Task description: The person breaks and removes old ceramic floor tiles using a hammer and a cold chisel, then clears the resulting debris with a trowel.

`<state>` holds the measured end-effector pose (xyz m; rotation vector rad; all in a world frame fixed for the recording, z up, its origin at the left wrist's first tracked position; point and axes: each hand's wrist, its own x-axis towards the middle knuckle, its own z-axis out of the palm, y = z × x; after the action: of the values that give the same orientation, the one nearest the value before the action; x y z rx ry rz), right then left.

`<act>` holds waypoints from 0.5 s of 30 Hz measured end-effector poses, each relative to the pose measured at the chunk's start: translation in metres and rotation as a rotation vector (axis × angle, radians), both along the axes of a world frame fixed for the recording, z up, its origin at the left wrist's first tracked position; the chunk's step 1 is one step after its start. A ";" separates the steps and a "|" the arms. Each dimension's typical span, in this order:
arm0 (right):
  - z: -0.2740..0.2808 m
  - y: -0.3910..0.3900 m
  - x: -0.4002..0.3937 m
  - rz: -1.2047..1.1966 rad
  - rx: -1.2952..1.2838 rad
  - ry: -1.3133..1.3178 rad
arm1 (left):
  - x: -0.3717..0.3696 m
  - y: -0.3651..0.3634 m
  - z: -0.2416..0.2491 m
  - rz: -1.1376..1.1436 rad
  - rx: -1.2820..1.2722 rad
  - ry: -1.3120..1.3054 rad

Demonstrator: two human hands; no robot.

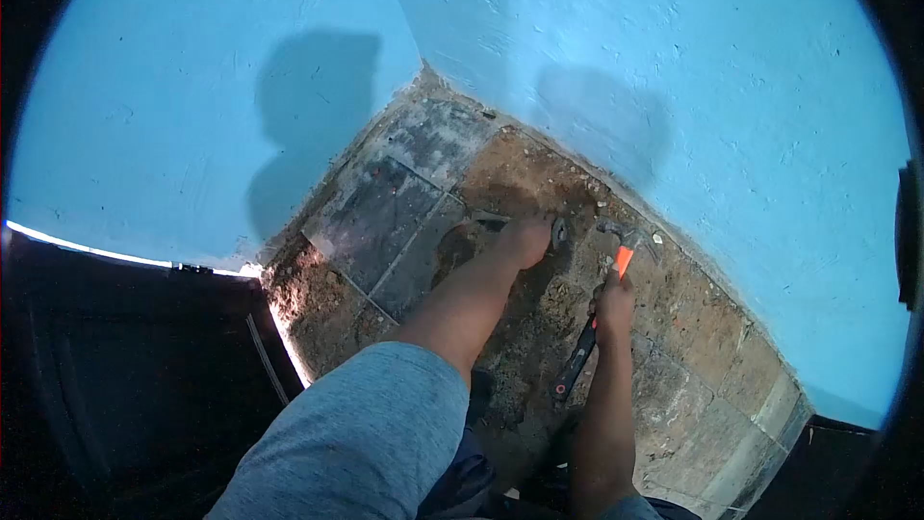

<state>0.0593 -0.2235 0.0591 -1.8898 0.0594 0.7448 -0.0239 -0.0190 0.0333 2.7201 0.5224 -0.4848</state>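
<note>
My right hand [616, 306] is wrapped round the handle of a claw hammer [580, 361]. Its grip is black and orange, and its metal head points up toward the wall, just above the floor. My left hand [527, 241] is low over the dug-up floor, closed on what looks like a chisel [559, 232]. A grey rounded end shows to the right of that fist; my fingers hide most of the tool. Grey floor tiles [385, 202] lie left of my left hand, with bare brown soil [520, 169] beyond it.
Light blue walls [674, 48] meet in a corner ahead. Loose rubble [303, 274] lies by the left wall. A dark door panel [144, 366] stands at lower left, light showing along its edge. More dusty tiles [683, 404] extend at lower right.
</note>
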 end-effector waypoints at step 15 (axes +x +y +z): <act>0.040 0.000 0.006 -0.068 0.077 0.062 | -0.005 0.015 0.014 0.018 0.066 0.063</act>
<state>0.0655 -0.2233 0.0994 -1.7829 0.1320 0.7487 -0.0285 -0.0044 0.0471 2.7676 0.5888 -0.5602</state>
